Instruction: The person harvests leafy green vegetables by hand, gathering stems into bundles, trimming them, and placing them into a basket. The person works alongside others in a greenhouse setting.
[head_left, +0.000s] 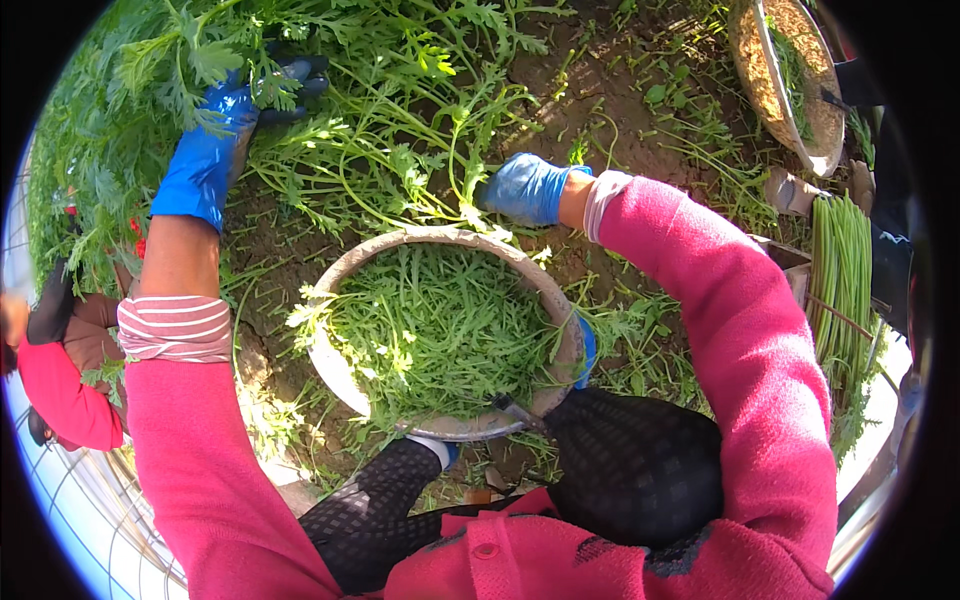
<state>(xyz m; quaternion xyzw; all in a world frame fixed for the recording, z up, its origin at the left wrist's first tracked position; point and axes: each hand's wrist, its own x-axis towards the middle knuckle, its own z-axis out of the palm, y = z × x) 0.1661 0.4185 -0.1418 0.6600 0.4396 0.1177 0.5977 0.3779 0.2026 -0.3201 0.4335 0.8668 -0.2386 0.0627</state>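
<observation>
My left hand (247, 112), in a blue glove with dark fingers, reaches among tall leafy green plants (112, 142) at the upper left; leaves partly cover its fingers, and whether it grips any stems cannot be told. Nearer the middle, my right hand (525, 189), in a blue glove, is low beside the stems just above a round basin (469, 238). Its fingertips are hidden, so its hold cannot be told. Cut leafy greens (457, 330) fill the basin, which stands between my knees. A tool's handle (517, 411) rests across its lower rim.
A second round basin (814, 154) with some greens stands tilted at the upper right. Below it is an upright bundle of long green stems (840, 277). Cut stems litter the brown soil (585, 112). Another person in a red top (67, 390) is at the far left.
</observation>
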